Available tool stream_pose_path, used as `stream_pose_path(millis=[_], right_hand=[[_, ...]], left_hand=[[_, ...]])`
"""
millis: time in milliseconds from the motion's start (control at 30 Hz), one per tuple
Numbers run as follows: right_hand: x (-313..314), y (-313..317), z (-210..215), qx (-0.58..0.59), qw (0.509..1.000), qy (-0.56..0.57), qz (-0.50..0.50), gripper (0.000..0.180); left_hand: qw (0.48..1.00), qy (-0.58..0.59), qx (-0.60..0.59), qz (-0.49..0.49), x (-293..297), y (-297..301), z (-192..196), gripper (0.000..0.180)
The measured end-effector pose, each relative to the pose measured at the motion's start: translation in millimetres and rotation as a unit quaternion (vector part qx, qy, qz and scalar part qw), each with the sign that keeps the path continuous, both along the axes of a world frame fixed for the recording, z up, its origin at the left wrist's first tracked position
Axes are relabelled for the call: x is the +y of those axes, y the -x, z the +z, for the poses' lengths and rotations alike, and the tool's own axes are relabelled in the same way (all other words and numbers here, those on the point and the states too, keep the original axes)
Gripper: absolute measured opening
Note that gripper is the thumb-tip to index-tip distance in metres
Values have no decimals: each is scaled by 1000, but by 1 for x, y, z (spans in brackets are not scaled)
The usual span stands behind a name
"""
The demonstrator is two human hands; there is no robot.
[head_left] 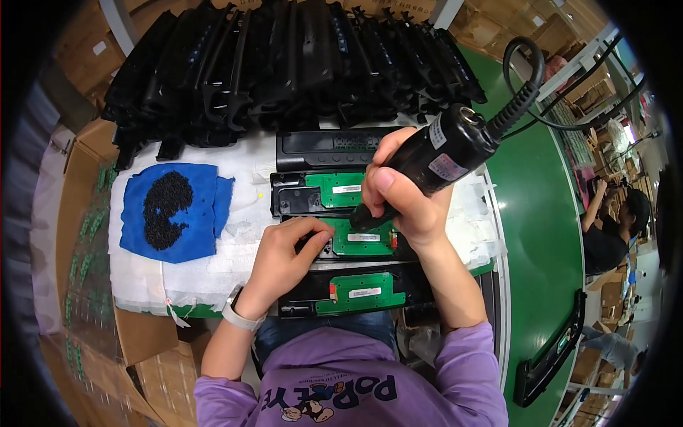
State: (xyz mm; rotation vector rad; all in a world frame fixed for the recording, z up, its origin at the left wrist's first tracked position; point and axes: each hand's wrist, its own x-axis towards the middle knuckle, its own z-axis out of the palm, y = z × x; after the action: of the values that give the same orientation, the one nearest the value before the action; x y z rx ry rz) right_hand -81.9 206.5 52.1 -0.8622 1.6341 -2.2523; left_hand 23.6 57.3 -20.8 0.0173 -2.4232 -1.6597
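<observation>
My right hand (420, 206) is wrapped round a black corded electric screwdriver (455, 146). The tool slants down to the left, its nose over a green circuit board (347, 247) in a black plastic housing; its bit tip is hard to make out. My left hand (284, 256) rests at that board's left end, thumb and forefinger drawn together. Whatever lies between those fingertips is too small to tell. A similar housing with a board (366, 293) lies nearer me, and another board in its housing (334, 191) lies just beyond. Farther back is a black housing (306, 148) with its outer face up.
Small black screws (165, 224) lie heaped on a blue cloth (135, 196) to the left. Black plastic housings (284, 60) are piled along the back. A cable (523, 96) loops from the screwdriver. At right, a long black part (548, 356) lies on a green surface (530, 235); a person (615, 228) works beyond.
</observation>
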Motion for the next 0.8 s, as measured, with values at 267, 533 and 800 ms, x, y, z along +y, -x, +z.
stream_pose_path(millis=[267,533,800], right_hand=[[-9,-1,-6,29,997,-29,71,21],[-12,-2,0,35,998,-35,35,19],[10,9,10,-24,964,232,127,24]], left_hand=[[999,-15,-45,-11,-5,2,0,13],[999,-21,-27,-7,-4,1,-3,13],[988,-145,-60,8,-4,-3,6,10]])
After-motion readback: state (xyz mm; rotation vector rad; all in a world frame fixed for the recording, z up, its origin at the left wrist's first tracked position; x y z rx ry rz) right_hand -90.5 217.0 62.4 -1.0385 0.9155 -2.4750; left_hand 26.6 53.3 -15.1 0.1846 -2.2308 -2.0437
